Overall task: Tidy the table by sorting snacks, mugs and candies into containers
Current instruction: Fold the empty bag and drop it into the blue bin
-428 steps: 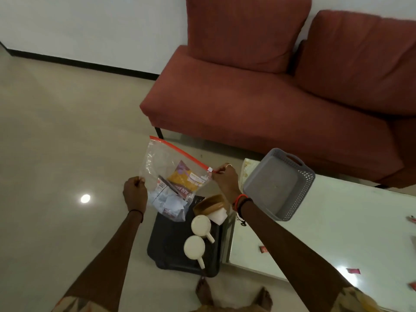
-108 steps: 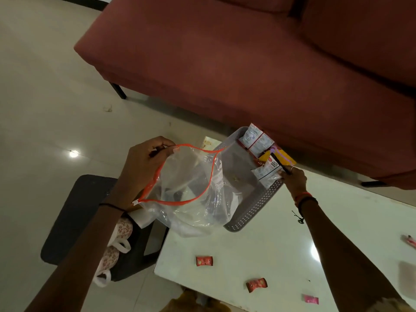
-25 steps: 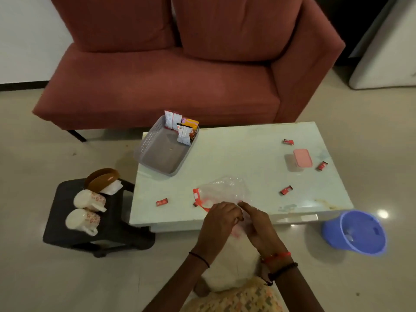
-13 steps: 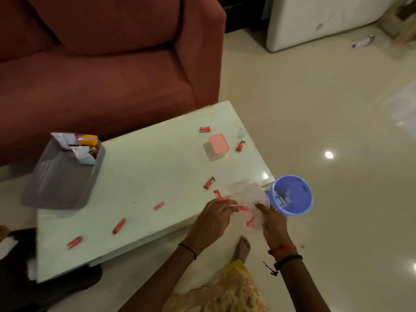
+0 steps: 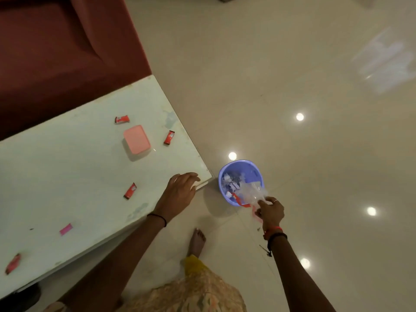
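My right hand (image 5: 269, 211) pinches a crumpled clear zip bag (image 5: 249, 194) with a red seal, holding it over the near rim of a blue bin (image 5: 253, 173) on the floor. The bin holds scraps of paper. My left hand (image 5: 180, 191) rests open on the near right corner of the pale table (image 5: 67, 176), holding nothing. Several red-wrapped candies lie scattered on the table, one of them (image 5: 130, 191) to the left of my left hand and another (image 5: 169, 137) near the right edge. A small pink-lidded box (image 5: 136, 139) stands between them.
A red sofa (image 5: 56, 46) runs along the far side of the table. A pink candy (image 5: 66, 229) and another red one (image 5: 13, 263) lie near the table's front left. My bare foot (image 5: 197, 240) stands on the glossy tiled floor just short of the bin.
My left hand has let go of the zip bag and now rests on the table corner. My right hand has carried the bag over the blue bin. The view has swung right.
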Demonstrator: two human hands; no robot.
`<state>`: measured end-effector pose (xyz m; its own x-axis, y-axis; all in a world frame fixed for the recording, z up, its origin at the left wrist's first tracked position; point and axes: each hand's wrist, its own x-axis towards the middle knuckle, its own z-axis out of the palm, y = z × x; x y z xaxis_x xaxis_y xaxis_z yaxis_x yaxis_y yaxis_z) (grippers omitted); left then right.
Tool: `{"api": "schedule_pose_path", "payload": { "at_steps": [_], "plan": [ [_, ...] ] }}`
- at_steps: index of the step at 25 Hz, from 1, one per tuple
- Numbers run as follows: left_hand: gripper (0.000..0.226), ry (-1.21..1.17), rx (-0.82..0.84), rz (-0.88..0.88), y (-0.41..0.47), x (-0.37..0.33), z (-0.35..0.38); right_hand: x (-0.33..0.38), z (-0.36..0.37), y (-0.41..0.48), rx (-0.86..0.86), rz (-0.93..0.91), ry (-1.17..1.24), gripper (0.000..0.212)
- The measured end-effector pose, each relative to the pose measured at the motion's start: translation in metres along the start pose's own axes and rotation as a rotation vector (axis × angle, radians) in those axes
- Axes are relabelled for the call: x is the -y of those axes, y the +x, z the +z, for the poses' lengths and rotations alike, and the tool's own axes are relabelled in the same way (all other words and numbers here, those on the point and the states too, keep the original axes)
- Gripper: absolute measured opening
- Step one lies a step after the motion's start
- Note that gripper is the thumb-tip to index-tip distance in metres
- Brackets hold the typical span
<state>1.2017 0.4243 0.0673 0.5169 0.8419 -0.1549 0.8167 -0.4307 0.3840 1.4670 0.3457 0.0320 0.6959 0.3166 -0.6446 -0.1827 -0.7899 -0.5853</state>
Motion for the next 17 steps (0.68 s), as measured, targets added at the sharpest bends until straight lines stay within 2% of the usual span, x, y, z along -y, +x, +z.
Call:
{"api": "schedule_pose_path", "payload": {
  "at_steps": [7, 9, 11, 13, 15, 17],
  "plan": [
    [0.022, -0.106, 0.001, -0.024, 0.041, 0.014, 0.034, -0.021, 0.047, 0.100, 0.093, 0.077, -0.112, 0.033],
    [0.022, -0.145, -0.014, -0.030, 0.050, 0.019, 0.042, -0.028, 0.066, 0.122, 0.136, 0.138, -0.102, 0.027],
    [0.023, -0.172, -0.022, -0.019, 0.059, 0.023, 0.053, -0.035, 0.082, 0.141, 0.254, 0.177, -0.159, 0.021],
    [0.024, -0.196, -0.022, -0.022, 0.065, 0.025, 0.063, -0.040, 0.094, 0.156, 0.383, 0.147, -0.284, 0.033],
    [0.024, -0.210, -0.030, -0.034, 0.067, 0.026, 0.072, -0.044, 0.105, 0.166, 0.373, 0.066, -0.290, 0.041],
    [0.023, -0.216, -0.043, -0.047, 0.065, 0.029, 0.078, -0.045, 0.112, 0.166, 0.319, 0.046, -0.200, 0.027]
  ]
}}
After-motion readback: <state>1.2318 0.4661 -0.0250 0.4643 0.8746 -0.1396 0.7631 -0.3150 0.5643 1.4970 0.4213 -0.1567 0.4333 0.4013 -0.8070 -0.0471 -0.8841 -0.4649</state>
